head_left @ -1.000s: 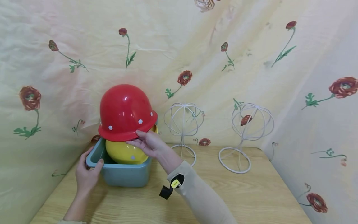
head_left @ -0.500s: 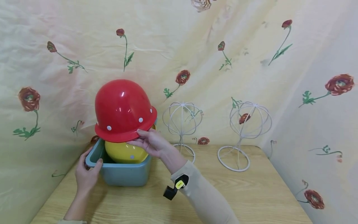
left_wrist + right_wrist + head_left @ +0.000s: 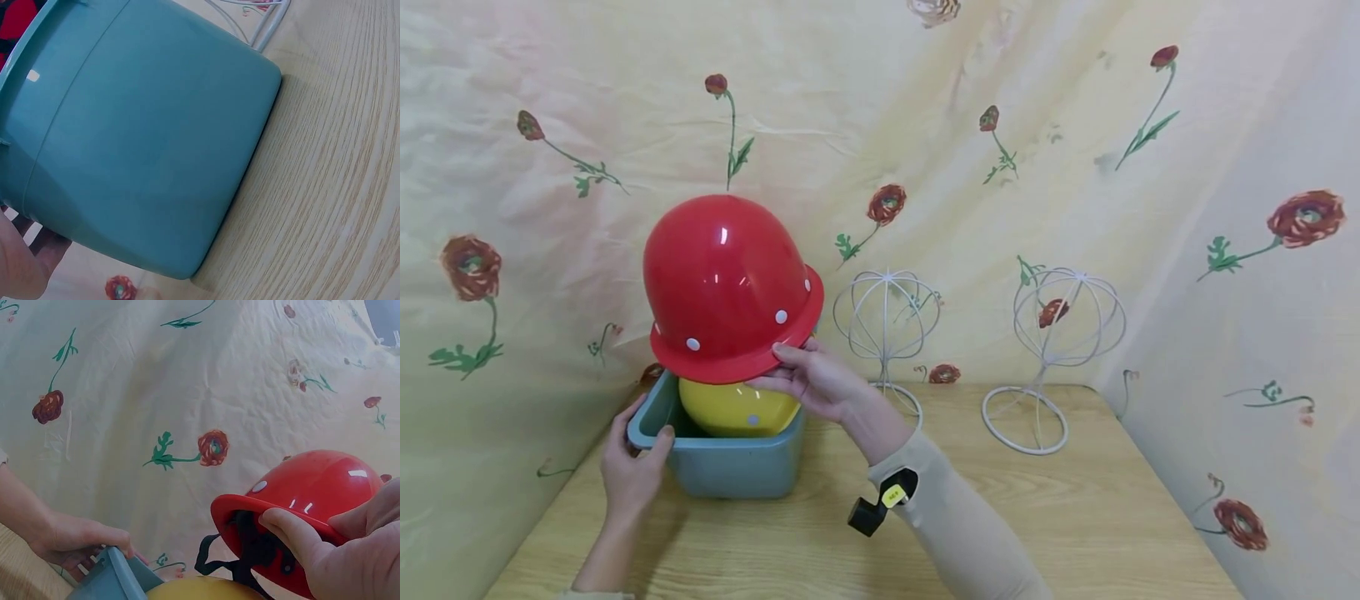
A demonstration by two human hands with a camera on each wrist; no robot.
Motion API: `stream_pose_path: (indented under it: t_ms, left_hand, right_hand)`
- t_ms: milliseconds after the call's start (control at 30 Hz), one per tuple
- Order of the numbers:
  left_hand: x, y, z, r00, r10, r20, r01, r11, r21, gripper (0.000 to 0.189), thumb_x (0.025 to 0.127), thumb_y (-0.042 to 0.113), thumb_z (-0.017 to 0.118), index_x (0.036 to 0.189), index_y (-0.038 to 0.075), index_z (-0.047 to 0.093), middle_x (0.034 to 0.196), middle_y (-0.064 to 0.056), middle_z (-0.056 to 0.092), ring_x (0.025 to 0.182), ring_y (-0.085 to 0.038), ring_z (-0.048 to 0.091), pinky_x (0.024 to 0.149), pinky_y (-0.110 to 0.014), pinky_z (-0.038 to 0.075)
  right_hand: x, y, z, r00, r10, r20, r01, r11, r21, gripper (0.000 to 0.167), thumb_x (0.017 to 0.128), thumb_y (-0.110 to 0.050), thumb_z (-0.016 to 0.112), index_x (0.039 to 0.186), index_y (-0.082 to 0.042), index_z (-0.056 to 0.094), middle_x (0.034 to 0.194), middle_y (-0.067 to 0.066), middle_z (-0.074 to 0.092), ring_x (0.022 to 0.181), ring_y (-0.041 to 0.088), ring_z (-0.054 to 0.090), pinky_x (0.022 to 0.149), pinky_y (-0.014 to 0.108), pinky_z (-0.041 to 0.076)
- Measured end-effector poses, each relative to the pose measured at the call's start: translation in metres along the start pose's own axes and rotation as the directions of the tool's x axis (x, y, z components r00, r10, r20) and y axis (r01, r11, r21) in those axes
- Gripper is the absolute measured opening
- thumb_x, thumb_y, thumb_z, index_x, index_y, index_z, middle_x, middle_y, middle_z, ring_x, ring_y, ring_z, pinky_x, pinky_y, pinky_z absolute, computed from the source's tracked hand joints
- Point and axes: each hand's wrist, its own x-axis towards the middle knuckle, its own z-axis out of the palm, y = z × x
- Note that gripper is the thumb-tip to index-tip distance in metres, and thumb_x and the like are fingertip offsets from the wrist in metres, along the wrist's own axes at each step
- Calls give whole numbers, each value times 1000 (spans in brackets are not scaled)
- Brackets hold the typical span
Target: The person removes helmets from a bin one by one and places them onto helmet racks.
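A red hard hat (image 3: 726, 283) with white rivets is held over a blue-green plastic bin (image 3: 733, 468). My right hand (image 3: 820, 383) pinches its brim, thumb on top and fingers underneath. In the right wrist view, black straps (image 3: 247, 547) hang from inside the red hard hat, close over a yellow hard hat (image 3: 203, 589). That yellow hard hat sits in the bin, its upper part hidden by the red one in the head view. My left hand (image 3: 634, 467) grips the bin's near left corner, thumb over the rim, fingers outside.
Two white wire head-shaped stands, one in the middle (image 3: 886, 325) and one farther right (image 3: 1045, 358), stand near the back of the wooden table (image 3: 970, 517). Flower-printed cloth (image 3: 820, 108) hangs behind and at both sides.
My right hand has raised the red hard hat and tilted it slightly, its crown shifting up and left. My left hand stays on the bin's corner.
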Motion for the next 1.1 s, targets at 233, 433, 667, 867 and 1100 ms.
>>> stream_pose_path:
  t_ms: [233,433,667,867,1100]
  left_hand:
    - [1,0,0,1000,-22,-5,22,1000,-4,63,99,14,67,159,19,49,149,-6,54,109,4,49,82,2,41]
    - [2,2,0,1000,-26,-12,26,1000,-15,62,99,15,67,158,19,51,141,3,56,108,5,50,81,1,42]
    - [2,3,2,1000,4,-18,-5,998,-55,61,97,10,69,156,14,54,120,25,53,104,4,53,81,-2,44]
    - [0,1,3,1000,-7,-8,6,998,-55,62,98,12,68,157,16,52,123,24,52,107,5,52,85,-2,42]
    - [-1,-3,3,1000,-11,-22,10,999,-48,62,98,12,68,158,17,52,124,25,51,108,6,52,85,-2,41]
  right_hand:
    - [-8,-12,-2,999,-31,22,32,999,-25,46,114,-12,41,160,-8,42,162,24,47,102,14,77,103,35,52]
    - [-18,-27,-4,996,-89,23,90,995,-45,46,113,-10,41,159,-4,43,162,28,45,99,13,79,97,28,58]
    - [-30,-40,-10,988,-153,18,154,987,-52,43,113,-9,42,155,-2,45,144,19,67,100,16,80,94,26,60]
    - [-43,-50,-15,978,-201,63,204,977,-56,45,114,-7,38,158,-1,41,118,-3,79,102,16,80,92,26,61]
    - [-54,-62,-22,960,-271,75,276,959,-66,47,112,-4,34,158,2,38,118,-2,78,103,15,79,90,28,62]
